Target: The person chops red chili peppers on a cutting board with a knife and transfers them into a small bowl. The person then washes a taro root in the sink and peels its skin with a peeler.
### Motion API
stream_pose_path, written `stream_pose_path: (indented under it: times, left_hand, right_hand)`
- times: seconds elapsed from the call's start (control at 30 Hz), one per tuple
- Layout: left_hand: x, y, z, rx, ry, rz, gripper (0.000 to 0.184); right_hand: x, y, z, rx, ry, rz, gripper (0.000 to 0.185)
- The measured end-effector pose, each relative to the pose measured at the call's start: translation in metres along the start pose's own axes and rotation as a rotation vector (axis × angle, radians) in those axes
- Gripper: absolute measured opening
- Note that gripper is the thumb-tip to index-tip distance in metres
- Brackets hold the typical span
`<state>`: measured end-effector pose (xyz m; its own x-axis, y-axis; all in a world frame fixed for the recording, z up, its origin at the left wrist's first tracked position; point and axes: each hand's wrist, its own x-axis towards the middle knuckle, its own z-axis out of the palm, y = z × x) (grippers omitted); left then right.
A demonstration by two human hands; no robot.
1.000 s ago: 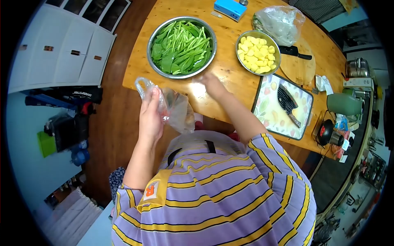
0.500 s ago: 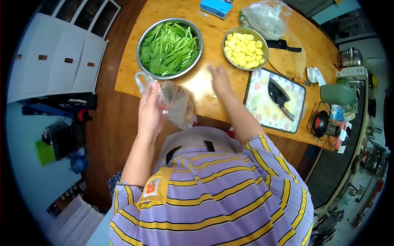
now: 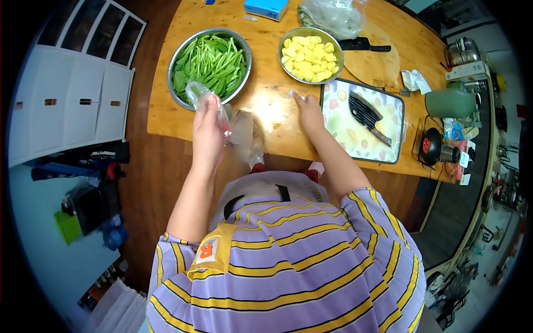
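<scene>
My left hand [image 3: 207, 133] is closed around the top of a clear plastic bag [image 3: 243, 136]. The bag hangs over the table's near edge, and its handle loop sticks up in front of a steel bowl of leafy greens [image 3: 214, 64]. Low over the wooden table, my right hand [image 3: 310, 111] has its fingers drawn together; a small pale bit shows at the fingertips, too small to name. Just beyond that hand stands a steel bowl of peeled yellow potato pieces [image 3: 310, 57]. To its right lies a patterned cutting board [image 3: 347, 139] with a dark-bladed knife [image 3: 369, 117] on it.
A round wooden board [image 3: 383, 61] carries a black cleaver [image 3: 363, 44]. Behind are a bag of greens [image 3: 333, 19] and a blue box [image 3: 265, 8]. At the right stand a green container [image 3: 451, 104] and a black bowl with red pieces [image 3: 431, 145].
The view has shifted, so the table's things sit further left. My right hand, blurred before, now shows its fingers drawn together near the potato bowl. My left hand keeps hold of the bag.
</scene>
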<state>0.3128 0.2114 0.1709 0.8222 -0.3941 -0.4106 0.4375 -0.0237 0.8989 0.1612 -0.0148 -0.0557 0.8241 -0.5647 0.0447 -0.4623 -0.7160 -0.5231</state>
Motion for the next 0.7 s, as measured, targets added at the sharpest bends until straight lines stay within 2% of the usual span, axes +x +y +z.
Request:
stream_pose_path:
  times: [0.07, 0.17, 0.23, 0.3, 0.37, 0.4, 0.43, 0.47, 0.53, 0.6, 0.67, 0.7]
  left_hand:
    - [-0.003, 0.007, 0.013, 0.002, 0.019, 0.004, 0.042]
    - [0.003, 0.011, 0.026, -0.005, 0.068, 0.045, 0.04]
    - [0.008, 0.016, 0.03, -0.032, -0.023, 0.062, 0.036]
    - [0.014, 0.014, 0.039, -0.094, -0.079, 0.076, 0.034]
    - [0.012, 0.024, 0.053, -0.115, -0.108, 0.094, 0.029]
    - [0.019, 0.025, 0.056, -0.113, -0.112, 0.124, 0.029]
    - [0.022, 0.025, 0.059, -0.109, -0.111, 0.153, 0.029]
    - [0.019, 0.034, 0.067, -0.169, -0.085, 0.11, 0.027]
    - [0.023, 0.035, 0.072, -0.248, -0.131, 0.098, 0.024]
    - [0.029, 0.036, 0.081, -0.315, -0.169, 0.094, 0.021]
    - [0.03, 0.039, 0.09, -0.355, -0.184, 0.092, 0.019]
    - [0.031, 0.039, 0.093, -0.373, -0.19, 0.09, 0.02]
  right_hand:
    - [-0.032, -0.007, -0.006, -0.047, -0.075, 0.059, 0.043]
    - [-0.087, -0.023, 0.013, -0.059, -0.084, 0.033, 0.045]
    - [-0.111, -0.039, 0.027, 0.014, -0.081, 0.026, 0.044]
    - [-0.102, -0.041, 0.049, 0.208, -0.137, 0.149, 0.043]
    - [-0.076, -0.033, 0.048, 0.097, -0.099, 0.092, 0.041]
    - [-0.058, -0.024, 0.033, -0.112, -0.04, -0.027, 0.041]
    - [-0.039, -0.022, 0.022, -0.112, 0.042, 0.108, 0.041]
    - [-0.03, -0.008, 0.02, -0.104, 0.111, 0.154, 0.042]
    - [-0.028, -0.007, 0.029, 0.057, 0.201, 0.259, 0.031]
    - [-0.036, -0.019, 0.044, 0.206, 0.204, 0.32, 0.032]
    - [-0.053, -0.059, 0.056, 0.346, 0.152, 0.31, 0.037]
    - [-0.059, -0.081, 0.061, 0.383, 0.048, 0.37, 0.039]
